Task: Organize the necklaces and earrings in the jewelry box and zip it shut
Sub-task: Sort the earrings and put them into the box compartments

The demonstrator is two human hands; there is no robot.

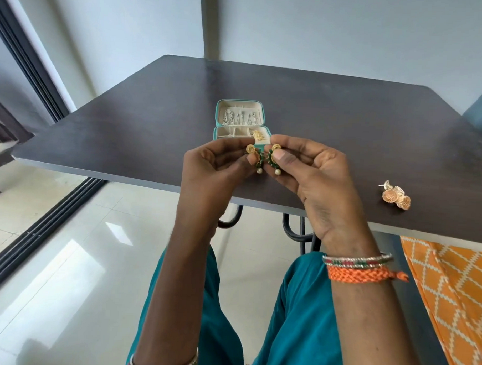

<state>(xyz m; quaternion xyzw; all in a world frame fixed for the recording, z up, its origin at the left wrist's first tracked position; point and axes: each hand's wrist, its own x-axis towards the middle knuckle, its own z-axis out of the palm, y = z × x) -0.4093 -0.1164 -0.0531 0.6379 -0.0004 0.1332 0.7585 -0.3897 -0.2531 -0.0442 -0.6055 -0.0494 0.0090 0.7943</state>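
Two hands [262, 172] pinch round gold, green-beaded, pearl-tipped earrings [262, 158].

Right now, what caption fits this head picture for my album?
Each hand, left hand and right hand, pinches a gold-and-green pearl-drop earring before the open teal jewelry box.

1. Checked the head view for readable text, labels, brands, numbers and signs: none found.
2. Jewelry box [242, 121], centre of frame, teal shell with cream lining: no lettering or logo legible on lid, walls or rim.
3. Counter [345, 136]: plain dark surface, no marks or stickers.
4. Earrings at right edge [396, 194]: no stamp or tag readable; too small to tell.
5. Orange patterned cloth [449, 285], lower right: geometric print only, no characters.
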